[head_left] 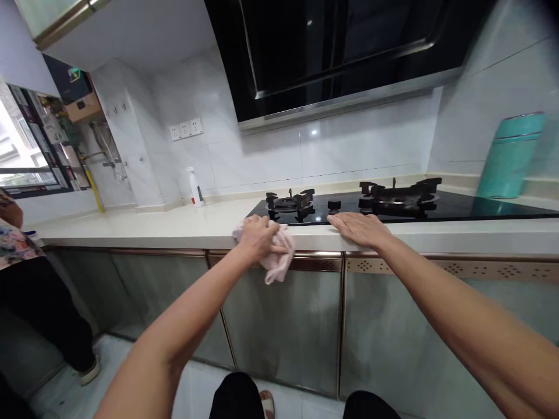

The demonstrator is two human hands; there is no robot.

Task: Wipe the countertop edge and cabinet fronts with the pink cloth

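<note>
My left hand grips a pale pink cloth at the front edge of the white countertop. Part of the cloth hangs over that edge, in front of the cabinet. Just behind it is the left corner of the black glass gas stove, with its left burner. My right hand lies flat on the counter edge, fingers stretched out, holding nothing. Close behind its fingertips are two black stove knobs, and the right burner is farther back.
A white spray bottle stands against the back wall. On the right is a teal cylindrical container. The black range hood hangs low overhead. Another person stands at the far left. Cabinet doors run below the counter.
</note>
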